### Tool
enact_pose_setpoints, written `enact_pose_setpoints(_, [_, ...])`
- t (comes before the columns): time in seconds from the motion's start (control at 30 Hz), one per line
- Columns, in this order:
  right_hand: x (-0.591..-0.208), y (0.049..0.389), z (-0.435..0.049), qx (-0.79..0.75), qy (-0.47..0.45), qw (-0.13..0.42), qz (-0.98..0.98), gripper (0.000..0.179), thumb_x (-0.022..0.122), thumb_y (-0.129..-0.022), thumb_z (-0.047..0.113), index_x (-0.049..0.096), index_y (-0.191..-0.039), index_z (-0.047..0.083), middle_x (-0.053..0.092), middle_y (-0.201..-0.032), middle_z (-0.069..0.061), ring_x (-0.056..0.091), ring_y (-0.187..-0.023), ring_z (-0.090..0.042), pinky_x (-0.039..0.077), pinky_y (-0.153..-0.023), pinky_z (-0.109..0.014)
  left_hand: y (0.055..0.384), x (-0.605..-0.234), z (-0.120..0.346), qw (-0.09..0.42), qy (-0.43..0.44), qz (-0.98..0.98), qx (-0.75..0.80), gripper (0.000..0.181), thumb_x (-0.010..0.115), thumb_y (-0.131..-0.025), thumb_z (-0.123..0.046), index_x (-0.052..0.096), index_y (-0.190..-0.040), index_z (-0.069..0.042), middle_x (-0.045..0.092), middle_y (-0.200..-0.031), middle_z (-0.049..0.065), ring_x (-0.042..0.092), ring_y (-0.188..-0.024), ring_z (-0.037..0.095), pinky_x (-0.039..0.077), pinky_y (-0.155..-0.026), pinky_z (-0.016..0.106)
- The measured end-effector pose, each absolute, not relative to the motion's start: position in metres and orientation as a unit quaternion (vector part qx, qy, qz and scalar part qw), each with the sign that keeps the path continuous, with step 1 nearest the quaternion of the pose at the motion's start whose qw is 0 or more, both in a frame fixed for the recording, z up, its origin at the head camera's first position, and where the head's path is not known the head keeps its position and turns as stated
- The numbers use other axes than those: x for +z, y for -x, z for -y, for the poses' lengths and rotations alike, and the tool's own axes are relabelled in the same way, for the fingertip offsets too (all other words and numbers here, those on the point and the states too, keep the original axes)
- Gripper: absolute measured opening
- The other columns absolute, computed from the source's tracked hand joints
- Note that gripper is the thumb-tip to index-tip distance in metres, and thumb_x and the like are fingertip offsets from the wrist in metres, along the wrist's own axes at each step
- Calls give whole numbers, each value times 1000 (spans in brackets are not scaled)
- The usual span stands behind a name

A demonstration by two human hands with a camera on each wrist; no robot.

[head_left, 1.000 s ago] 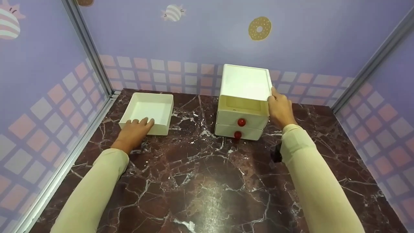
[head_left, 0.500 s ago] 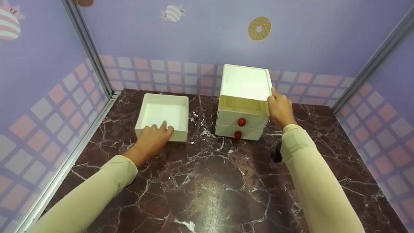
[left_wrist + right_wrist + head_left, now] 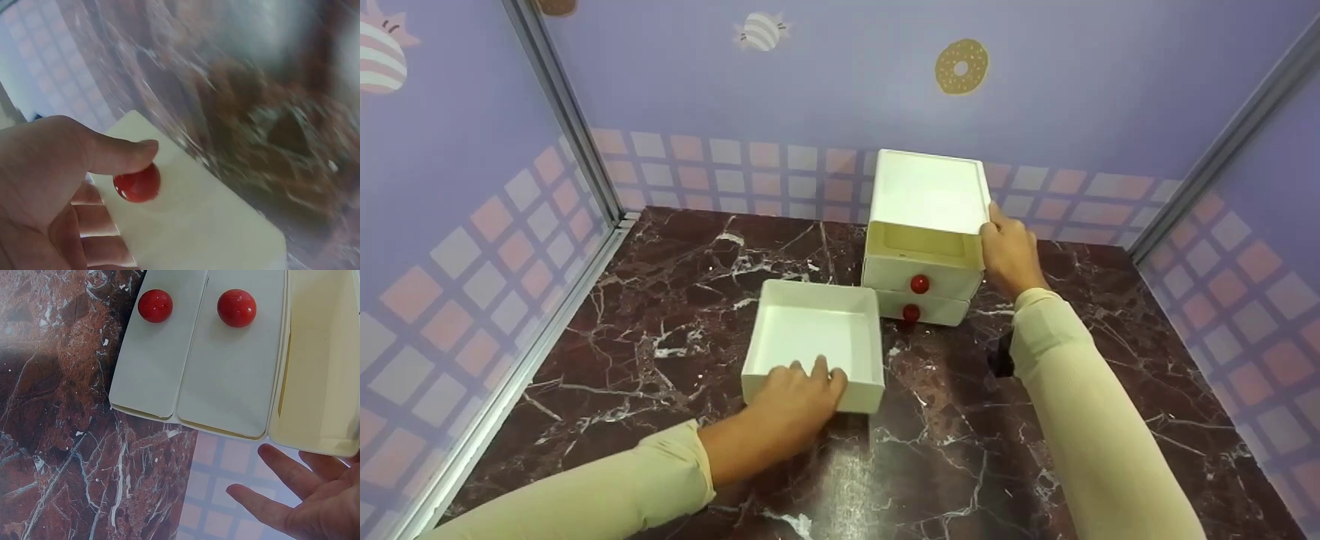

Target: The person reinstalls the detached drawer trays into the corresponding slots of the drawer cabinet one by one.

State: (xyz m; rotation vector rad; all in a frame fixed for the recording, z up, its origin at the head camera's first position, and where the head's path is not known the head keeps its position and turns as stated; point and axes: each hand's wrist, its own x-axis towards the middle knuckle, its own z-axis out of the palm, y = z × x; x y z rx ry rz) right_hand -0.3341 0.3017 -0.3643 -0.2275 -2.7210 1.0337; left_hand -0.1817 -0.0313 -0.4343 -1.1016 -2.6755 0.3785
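My left hand (image 3: 795, 401) holds a white drawer (image 3: 819, 330) by its front wall, fingertips over the rim. In the left wrist view, the thumb presses on the drawer's red knob (image 3: 136, 183) and the other fingers reach behind the front panel. Just beyond and to the right stands a small white drawer cabinet (image 3: 930, 187), its top slot (image 3: 922, 241) vacant. Two lower drawers with red knobs sit pushed in. My right hand (image 3: 1011, 251) rests against the cabinet's right side near the upper front corner; its visible fingers are straight and spread in the right wrist view.
The dark red marbled tabletop (image 3: 720, 465) lies under everything. A purple wall with printed tiles (image 3: 727, 166) rises close behind the cabinet, and side walls flank the table. A metal rail (image 3: 521, 382) runs along the left edge.
My left hand has brought the drawer from the far left across the table, rightward and nearer, to just in front of the cabinet's left side. The right hand and cabinet have stayed still.
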Motion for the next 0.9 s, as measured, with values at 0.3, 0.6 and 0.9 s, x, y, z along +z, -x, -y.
enact_pose_setpoints(0.3, [-363, 336, -301, 361, 85, 108, 922, 53, 26, -107, 41, 39, -157, 26, 51, -152, -18, 53, -122, -37, 42, -111, -58, 155, -431, 0, 123, 391, 902, 135, 62, 81, -77, -26, 56, -131, -9, 66, -135, 17, 73, -92, 33, 60, -59, 37])
enact_pose_setpoints(0.6, [-363, 335, -303, 369, 85, 105, 919, 53, 31, -104, 33, 37, -157, 27, 45, -157, -12, 52, -116, -35, 45, -105, -54, 146, -418, -25, 136, 395, 896, 152, 69, 84, -77, -36, 55, -135, -11, 66, -135, 14, 73, -94, 31, 60, -62, 37])
enact_pose_setpoints(0.9, [-356, 335, -309, 365, 68, 59, 927, 53, 40, -104, 32, 41, -155, 18, 42, -159, -14, 46, -138, -34, 38, -116, -54, 154, -388, -47, 151, 392, 894, 153, 58, 76, -88, -27, 53, -139, -11, 63, -141, 16, 71, -110, 35, 64, -76, 42])
